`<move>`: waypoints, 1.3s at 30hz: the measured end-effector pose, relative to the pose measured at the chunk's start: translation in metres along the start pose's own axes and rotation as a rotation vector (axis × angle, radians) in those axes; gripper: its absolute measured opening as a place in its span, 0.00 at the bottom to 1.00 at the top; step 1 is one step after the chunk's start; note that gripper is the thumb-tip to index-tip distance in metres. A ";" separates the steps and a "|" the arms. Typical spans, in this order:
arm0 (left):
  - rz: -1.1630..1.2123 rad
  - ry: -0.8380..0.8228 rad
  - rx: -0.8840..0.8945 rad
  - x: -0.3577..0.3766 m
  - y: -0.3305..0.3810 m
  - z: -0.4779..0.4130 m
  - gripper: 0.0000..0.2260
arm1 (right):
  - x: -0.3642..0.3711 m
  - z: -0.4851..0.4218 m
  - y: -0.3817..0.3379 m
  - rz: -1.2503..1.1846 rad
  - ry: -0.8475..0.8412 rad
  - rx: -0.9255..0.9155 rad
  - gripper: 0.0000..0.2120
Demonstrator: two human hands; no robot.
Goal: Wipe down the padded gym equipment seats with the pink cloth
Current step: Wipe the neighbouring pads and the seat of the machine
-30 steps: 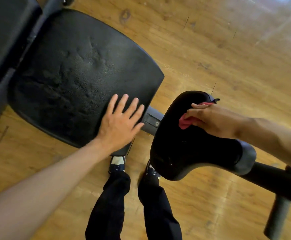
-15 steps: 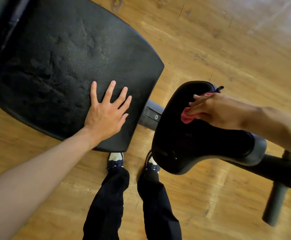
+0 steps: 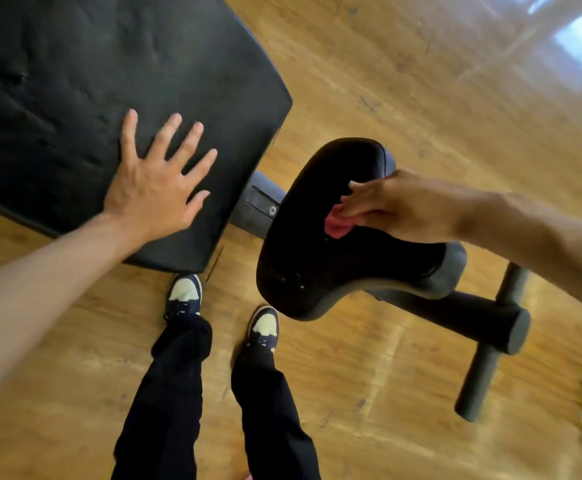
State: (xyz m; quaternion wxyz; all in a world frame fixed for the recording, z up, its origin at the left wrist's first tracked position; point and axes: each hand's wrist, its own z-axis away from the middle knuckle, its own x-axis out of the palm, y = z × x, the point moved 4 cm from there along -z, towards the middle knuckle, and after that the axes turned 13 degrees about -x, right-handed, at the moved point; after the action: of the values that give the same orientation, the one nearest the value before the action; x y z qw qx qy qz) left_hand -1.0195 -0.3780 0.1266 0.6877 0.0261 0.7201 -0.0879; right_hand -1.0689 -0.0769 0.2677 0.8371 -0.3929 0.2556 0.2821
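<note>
Black padded seat [image 3: 334, 265]; black larger pad [image 3: 109, 81]; pink cloth [image 3: 338, 223]; grey frame bar [image 3: 258, 209]; honey-brown wood-grain floor [image 3: 386, 81]; black trousers [image 3: 165, 393]; navy-and-cream shoes [image 3: 184, 296].

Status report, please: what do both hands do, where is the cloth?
Left hand flat on large pad. Right hand presses pink cloth on small seat. Nothing in the way.

Warm light, window glare, blur
</note>
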 end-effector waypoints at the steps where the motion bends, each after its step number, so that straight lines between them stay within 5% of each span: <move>1: 0.000 0.004 -0.009 0.000 0.000 0.000 0.28 | -0.003 0.023 -0.016 -0.084 0.045 -0.013 0.18; 5: -0.020 -0.004 -0.016 -0.002 0.000 0.000 0.28 | 0.000 0.046 -0.030 -0.110 0.165 -0.084 0.19; 9: -0.043 -0.013 0.008 -0.002 0.002 -0.001 0.29 | 0.015 -0.020 0.010 0.078 -0.062 0.044 0.18; 16: -0.037 -0.021 0.007 -0.001 0.001 -0.001 0.27 | 0.022 0.068 -0.060 0.190 0.183 -0.042 0.19; 23: -0.063 -0.047 0.014 -0.002 0.000 -0.001 0.30 | 0.023 -0.030 -0.006 0.200 -0.007 0.106 0.17; 26: -0.076 -0.033 0.009 -0.002 0.001 -0.001 0.29 | 0.037 -0.035 -0.007 0.203 0.107 0.181 0.14; 29: -0.057 -0.045 0.002 -0.003 0.001 0.000 0.27 | 0.038 0.011 -0.050 0.305 0.392 0.137 0.14; 34: -0.048 -0.038 0.006 -0.004 0.001 -0.002 0.28 | 0.041 0.000 -0.054 0.289 -0.022 0.432 0.28; 39: -0.052 -0.037 0.005 -0.001 0.001 -0.002 0.26 | 0.046 -0.027 -0.048 0.303 -0.033 0.506 0.29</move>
State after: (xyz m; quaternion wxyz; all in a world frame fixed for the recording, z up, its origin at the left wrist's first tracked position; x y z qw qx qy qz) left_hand -1.0212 -0.3764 0.1273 0.6985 0.0072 0.7074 -0.1079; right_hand -1.0097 -0.1118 0.2472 0.8608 -0.1242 0.3600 0.3377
